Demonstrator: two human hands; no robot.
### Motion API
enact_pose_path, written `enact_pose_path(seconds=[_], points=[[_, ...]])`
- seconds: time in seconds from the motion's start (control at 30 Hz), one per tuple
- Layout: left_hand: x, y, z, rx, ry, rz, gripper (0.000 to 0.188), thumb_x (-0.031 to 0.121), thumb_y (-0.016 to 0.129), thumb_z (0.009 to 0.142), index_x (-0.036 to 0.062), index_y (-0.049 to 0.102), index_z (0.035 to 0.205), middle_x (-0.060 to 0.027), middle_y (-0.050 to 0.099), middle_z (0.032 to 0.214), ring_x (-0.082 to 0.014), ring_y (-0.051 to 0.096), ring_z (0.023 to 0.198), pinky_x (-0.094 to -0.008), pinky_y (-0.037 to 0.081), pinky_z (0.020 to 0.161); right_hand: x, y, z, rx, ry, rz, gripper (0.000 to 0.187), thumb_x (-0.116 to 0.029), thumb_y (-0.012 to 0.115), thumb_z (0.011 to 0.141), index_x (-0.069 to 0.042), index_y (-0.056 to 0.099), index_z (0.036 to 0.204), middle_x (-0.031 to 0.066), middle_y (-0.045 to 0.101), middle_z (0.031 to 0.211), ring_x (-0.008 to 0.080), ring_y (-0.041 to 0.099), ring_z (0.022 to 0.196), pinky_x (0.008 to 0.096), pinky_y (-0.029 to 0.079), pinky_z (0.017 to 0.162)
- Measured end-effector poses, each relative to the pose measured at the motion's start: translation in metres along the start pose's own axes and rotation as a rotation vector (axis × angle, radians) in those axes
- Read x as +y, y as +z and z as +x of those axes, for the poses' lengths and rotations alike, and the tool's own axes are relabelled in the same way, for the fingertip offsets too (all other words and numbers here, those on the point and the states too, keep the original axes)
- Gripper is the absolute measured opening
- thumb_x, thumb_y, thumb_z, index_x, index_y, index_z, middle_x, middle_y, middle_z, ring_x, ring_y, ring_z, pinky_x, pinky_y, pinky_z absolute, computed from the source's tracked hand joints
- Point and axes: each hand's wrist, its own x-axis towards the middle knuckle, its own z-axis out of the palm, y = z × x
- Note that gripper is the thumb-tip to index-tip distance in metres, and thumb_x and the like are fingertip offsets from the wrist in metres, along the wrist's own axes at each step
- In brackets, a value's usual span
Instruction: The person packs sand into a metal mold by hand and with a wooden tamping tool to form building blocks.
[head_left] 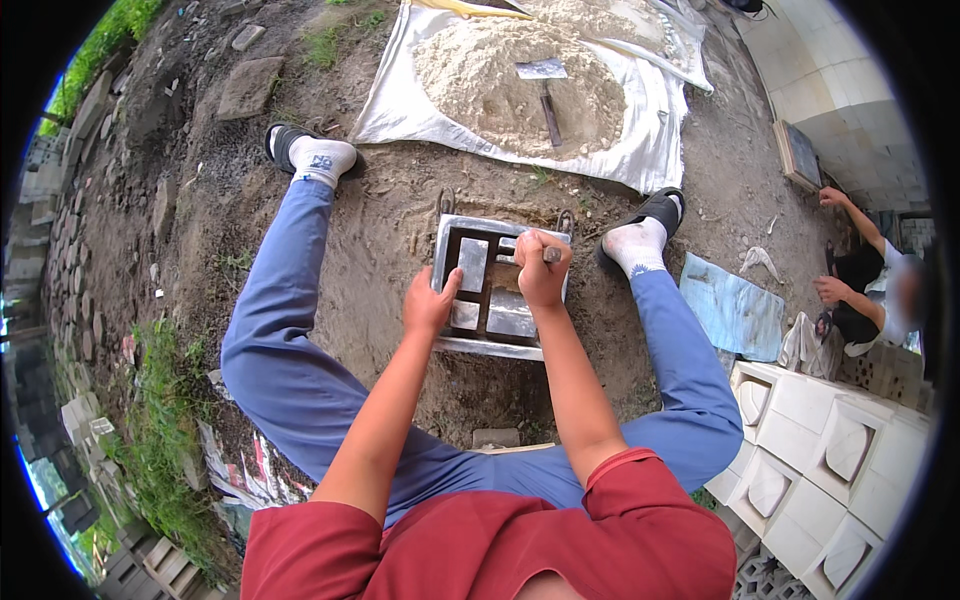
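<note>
A rectangular metal mould rests on the dirt between my feet. Inside its frame are flat silvery plates parted by dark gaps. My left hand grips the mould's left side, thumb on top and the other fingers partly hidden at the rim. Over the mould's upper right part, my right hand is closed in a fist round a short tool handle. Only the rounded end of that handle shows clearly; the working end is hidden by the hand, so its kind is unclear.
Beyond the mould, a pale sandy heap lies on a white sheet, with a flat-bladed hand tool on it. Patterned white blocks stand at right, near a blue sheet. Another person sits far right by a framed panel.
</note>
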Motion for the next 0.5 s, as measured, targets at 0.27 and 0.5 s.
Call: enact_pose_path(seconds=[0.27,0.5], points=[[0.012,-0.005,0.0,-0.081,-0.035,-0.018,0.074,0.066,0.067,0.091,-0.0023,0.068,0.119,-0.0267,0.07,0.118,-0.0456,0.066,0.112,-0.0506,0.052,0.095,-0.065,0.009,0.003,0.007,0.06,0.071,0.042,-0.01,0.056,0.099,-0.001,0.04,0.062,0.0002,0.042,0.056,0.009,0.038,0.052,0.0329,0.028,0.05],[0.018,-0.002,0.0,-0.089,-0.044,-0.039,0.075,0.068,0.066,0.09,-0.0006,0.069,0.119,-0.0256,0.071,0.118,-0.0452,0.066,0.111,-0.0504,0.053,0.095,0.002,-0.003,-0.01,0.02,0.041,-0.168,0.041,-0.012,0.055,0.099,0.0,0.041,0.063,0.0053,0.042,0.055,0.0151,0.041,0.05,0.0366,0.032,0.051]])
